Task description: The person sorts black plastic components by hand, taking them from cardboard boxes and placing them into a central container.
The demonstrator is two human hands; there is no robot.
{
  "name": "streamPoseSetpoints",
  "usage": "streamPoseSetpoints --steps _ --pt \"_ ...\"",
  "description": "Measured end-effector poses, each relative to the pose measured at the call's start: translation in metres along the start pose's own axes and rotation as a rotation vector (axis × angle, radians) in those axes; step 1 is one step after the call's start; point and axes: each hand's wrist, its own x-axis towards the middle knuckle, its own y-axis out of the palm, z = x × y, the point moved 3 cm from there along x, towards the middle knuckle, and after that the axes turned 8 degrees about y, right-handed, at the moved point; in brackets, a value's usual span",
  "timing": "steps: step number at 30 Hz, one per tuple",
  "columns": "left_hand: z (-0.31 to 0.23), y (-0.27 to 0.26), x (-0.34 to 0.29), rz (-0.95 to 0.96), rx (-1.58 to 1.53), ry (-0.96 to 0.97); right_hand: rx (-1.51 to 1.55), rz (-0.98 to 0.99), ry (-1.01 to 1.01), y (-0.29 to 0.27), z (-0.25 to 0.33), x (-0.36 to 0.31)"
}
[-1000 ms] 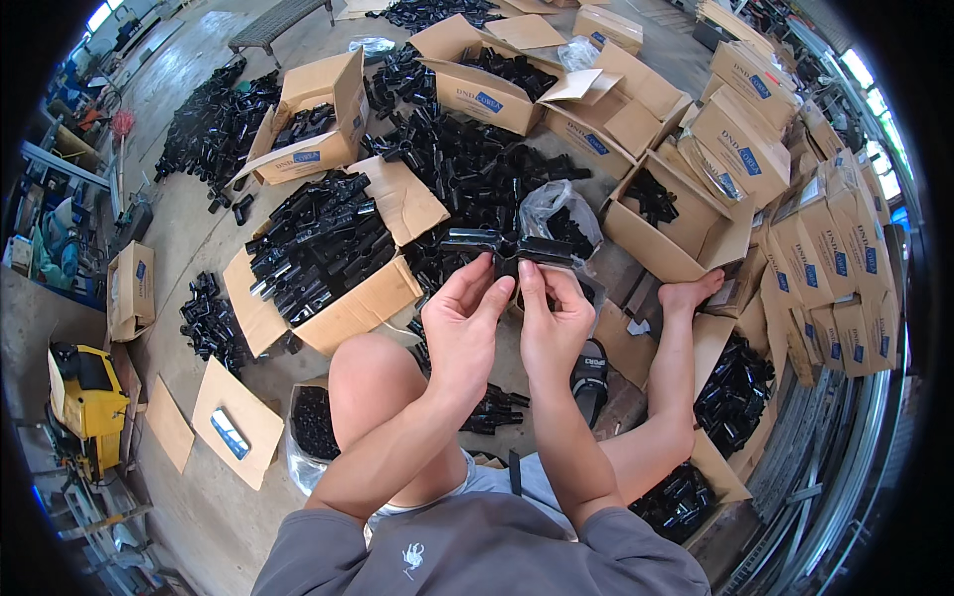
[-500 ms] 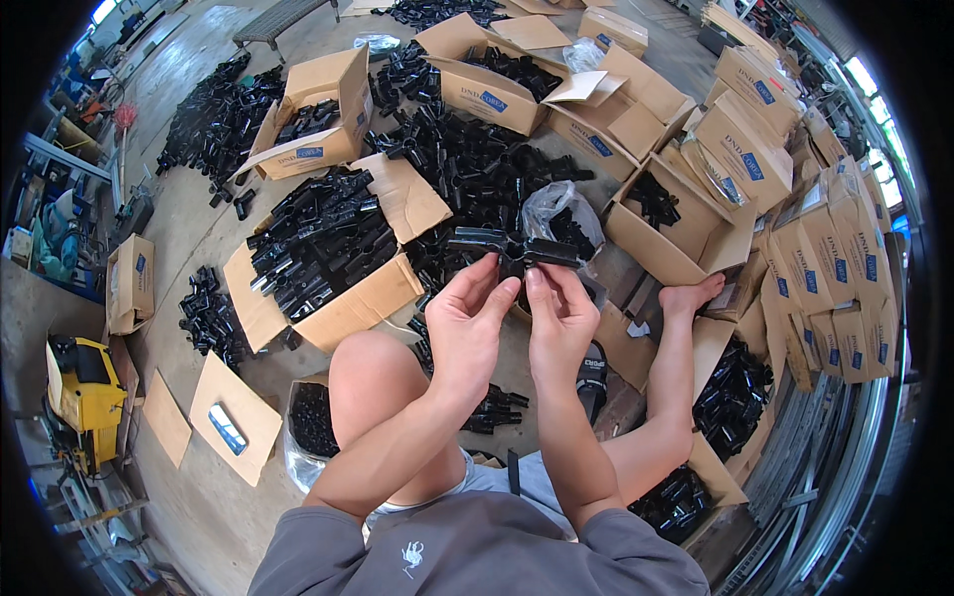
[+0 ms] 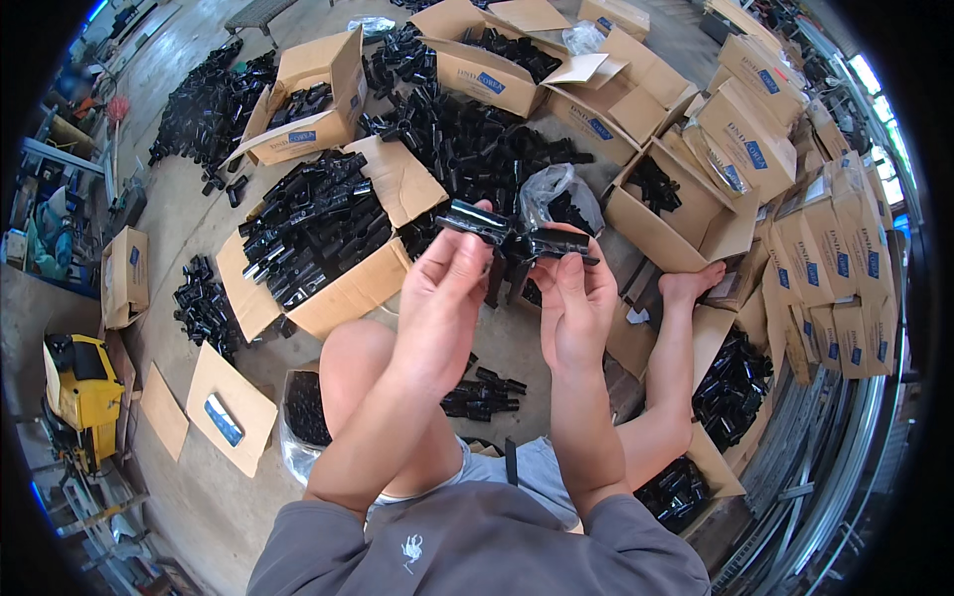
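Raised in front of me, my left hand (image 3: 444, 298) pinches a glossy black half-tube pipe joint piece (image 3: 474, 222) between thumb and fingers. A similar black pipe joint piece (image 3: 558, 242) is gripped in my right hand (image 3: 578, 303), thumb along its near side. The two meet between my hands, with dark prongs pointing down toward me; whether they are joined or only touching I cannot tell. Beyond them, a clear plastic bag (image 3: 562, 191) holds small black parts. Left of my left hand, a wide open carton (image 3: 353, 298) is heaped with black joint pieces.
Loose black pieces pile on the concrete floor (image 3: 467, 149) between open cartons. Closed cartons (image 3: 825, 258) are stacked at the right, above long metal profiles (image 3: 805, 487). A lined box of small black parts (image 3: 306, 407) stands by my left knee. A yellow machine (image 3: 84, 392) is far left.
My hands have come slightly apart and turned, tilting the black pieces so their outer faces and lower prongs show more. Both fists still grip them. The view has shifted slightly.
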Motion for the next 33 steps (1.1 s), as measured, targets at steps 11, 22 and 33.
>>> streamPoseSetpoints --steps 11,22,33 --pt "-0.024 -0.01 0.005 -0.007 0.249 0.438 -0.012 0.029 -0.015 -0.001 -0.05 -0.005" --pt "-0.04 -0.019 0.006 0.036 0.534 0.472 -1.533 -0.014 0.752 -0.151 -0.284 -0.117" --pt "-0.029 -0.018 0.01 0.022 0.561 0.39 -1.586 0.142 0.567 -0.155 -0.284 -0.118"
